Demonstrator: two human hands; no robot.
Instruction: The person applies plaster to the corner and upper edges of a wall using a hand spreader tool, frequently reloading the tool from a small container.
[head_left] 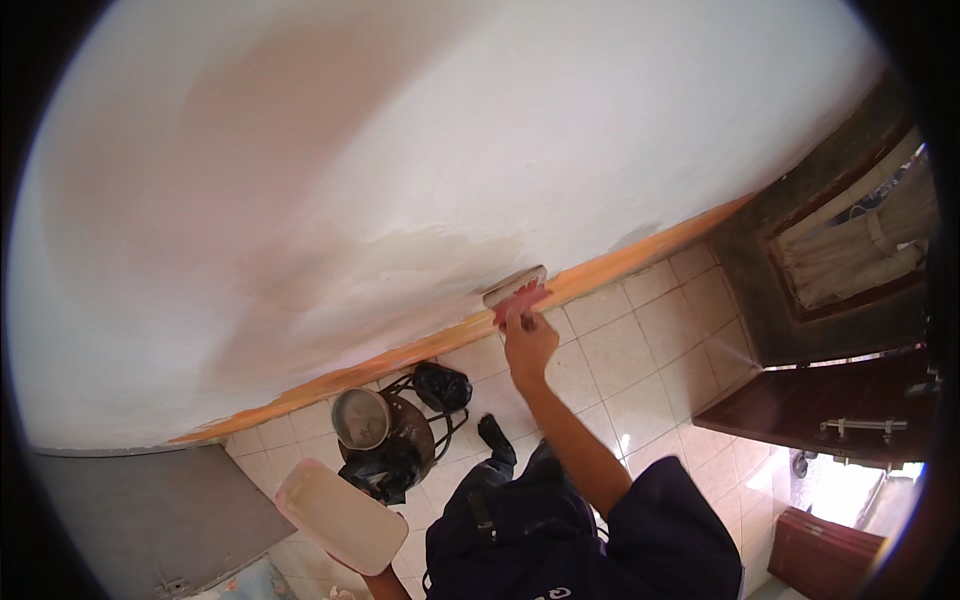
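My right hand is closed on the red grip of a wide putty knife. The blade lies against the white wall, just above an orange band along its foot. Damp-looking, darker patches spread over the wall left of the blade. At the lower left, my left hand holds up a pale rectangular tub with a pinkish rim and whitish material inside. The tub hides most of that hand's fingers.
Below the wall, a round stool bears a metal pot and black plastic bags. Light tiles cover the floor. A grey panel stands lower left; a dark red door and a curtained window are right.
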